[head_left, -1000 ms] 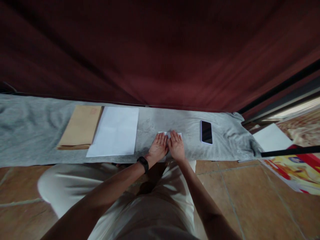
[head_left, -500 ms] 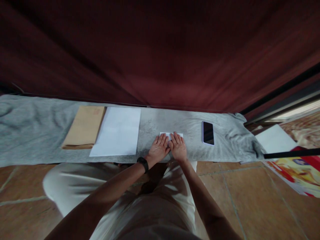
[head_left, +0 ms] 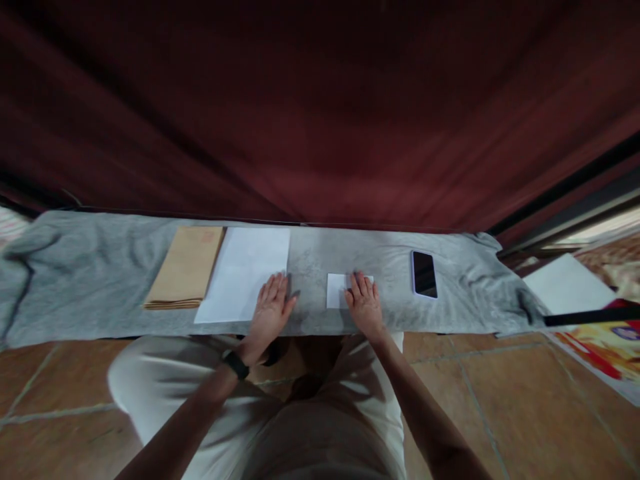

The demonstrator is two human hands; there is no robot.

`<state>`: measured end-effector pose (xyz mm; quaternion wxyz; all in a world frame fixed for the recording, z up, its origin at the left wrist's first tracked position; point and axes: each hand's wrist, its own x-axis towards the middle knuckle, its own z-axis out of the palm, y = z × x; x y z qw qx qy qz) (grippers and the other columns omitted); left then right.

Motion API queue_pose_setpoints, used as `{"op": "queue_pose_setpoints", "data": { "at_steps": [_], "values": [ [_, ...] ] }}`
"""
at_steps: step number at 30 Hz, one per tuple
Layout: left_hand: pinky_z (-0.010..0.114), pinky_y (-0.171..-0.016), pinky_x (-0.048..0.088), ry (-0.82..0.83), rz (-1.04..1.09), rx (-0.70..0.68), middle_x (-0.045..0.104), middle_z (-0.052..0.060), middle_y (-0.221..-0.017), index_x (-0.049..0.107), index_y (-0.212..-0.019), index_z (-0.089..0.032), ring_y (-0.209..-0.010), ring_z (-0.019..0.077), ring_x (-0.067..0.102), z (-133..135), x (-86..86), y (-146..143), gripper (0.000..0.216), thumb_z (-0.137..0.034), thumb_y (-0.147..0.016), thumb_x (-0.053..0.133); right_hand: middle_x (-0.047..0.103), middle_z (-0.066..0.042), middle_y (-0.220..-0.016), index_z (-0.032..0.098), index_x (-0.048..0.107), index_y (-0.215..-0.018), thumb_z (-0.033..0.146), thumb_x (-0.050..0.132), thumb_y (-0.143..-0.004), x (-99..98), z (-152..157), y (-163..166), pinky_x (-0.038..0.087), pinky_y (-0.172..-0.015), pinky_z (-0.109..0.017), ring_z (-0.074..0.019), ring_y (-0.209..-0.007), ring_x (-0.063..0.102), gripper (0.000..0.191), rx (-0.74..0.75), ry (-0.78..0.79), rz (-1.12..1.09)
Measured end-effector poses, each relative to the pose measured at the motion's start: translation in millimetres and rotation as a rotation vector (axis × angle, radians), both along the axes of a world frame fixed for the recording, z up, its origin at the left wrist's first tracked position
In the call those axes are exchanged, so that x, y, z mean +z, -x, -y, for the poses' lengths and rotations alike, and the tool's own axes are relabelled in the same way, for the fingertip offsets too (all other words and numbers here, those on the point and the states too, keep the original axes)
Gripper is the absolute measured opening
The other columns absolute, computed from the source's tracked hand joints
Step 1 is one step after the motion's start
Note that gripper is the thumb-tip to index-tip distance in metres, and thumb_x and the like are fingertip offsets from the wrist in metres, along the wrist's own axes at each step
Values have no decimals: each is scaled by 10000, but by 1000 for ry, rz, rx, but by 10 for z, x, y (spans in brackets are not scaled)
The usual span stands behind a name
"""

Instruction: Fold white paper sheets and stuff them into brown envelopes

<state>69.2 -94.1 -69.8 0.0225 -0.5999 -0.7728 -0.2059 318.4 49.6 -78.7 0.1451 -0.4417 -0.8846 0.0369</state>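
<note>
My left hand [head_left: 271, 308] is open, its fingers over the right edge of a large white sheet of paper [head_left: 245, 267]; whether it presses on the sheet I cannot tell. A small white piece of paper [head_left: 337, 292], roughly rectangular, lies flat on the grey cloth. My right hand [head_left: 365, 303] rests open across the right part of that small paper, covering some of it. Left of the large sheet, a stack of brown paper envelopes [head_left: 185, 263] lies flat. A phone with a dark screen and pale case [head_left: 425, 274] lies to the right.
A grey cloth [head_left: 110, 267] covers the long narrow surface. A dark red curtain [head_left: 320, 133] hangs behind it. At the right are a black bar [head_left: 590, 316], a white sheet [head_left: 570, 283] and a colourful printed package [head_left: 610, 347]. Floor tiles [head_left: 525, 373] show below.
My left hand has left the small paper and moved left to the large sheet. My right hand stays on the small paper, which now shows more. The view has shifted slightly.
</note>
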Motion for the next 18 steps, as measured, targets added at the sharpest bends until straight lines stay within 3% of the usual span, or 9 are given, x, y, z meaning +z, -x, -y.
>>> {"op": "queue_pose_setpoints", "data": {
  "at_steps": [4, 7, 14, 16, 18],
  "values": [
    [588, -1211, 320, -23, 33, 125, 387, 218, -1620, 415, -1538, -122, -1540, 371, 288, 205, -62, 366, 662, -532, -1019, 383, 407, -125, -1626, 196, 447, -1548, 350, 406, -1071, 1, 106, 105, 218, -1226, -573, -318, -1484, 368, 503, 70, 24, 6],
    [592, -1211, 329, -51, 67, 160, 411, 209, -1607, 426, -1528, -137, -1541, 371, 285, 336, -79, 459, 649, -527, -1009, 407, 428, -121, -1614, 206, 459, -1538, 337, 394, -1072, -10, 109, 113, 236, -1223, -552, -298, -1475, 382, 488, 86, 43, -15],
    [540, -1209, 377, -111, 114, 25, 405, 114, -1628, 401, -1544, -267, -1538, 302, 312, 334, 48, 224, 558, -417, -1008, 446, 563, -243, -1447, 69, 482, -1483, 368, 370, -1051, -52, -121, -187, 431, -1057, -495, -332, -1308, 522, 538, -216, -19, -172],
    [555, -1206, 365, -123, 104, 83, 405, 135, -1625, 410, -1537, -258, -1536, 320, 312, 255, 123, 331, 578, -432, -990, 479, 570, -246, -1431, 67, 492, -1470, 393, 362, -1048, -105, -123, -254, 441, -1033, -494, -339, -1279, 532, 549, -225, -35, -167],
    [584, -1205, 328, -132, 83, 262, 363, 195, -1634, 415, -1530, -192, -1544, 359, 279, 196, 218, 608, 614, -454, -980, 485, 534, -237, -1477, 80, 468, -1491, 420, 332, -1056, -164, -87, -280, 433, -1041, -502, -344, -1307, 510, 569, -202, -48, -136]
  ]
}}
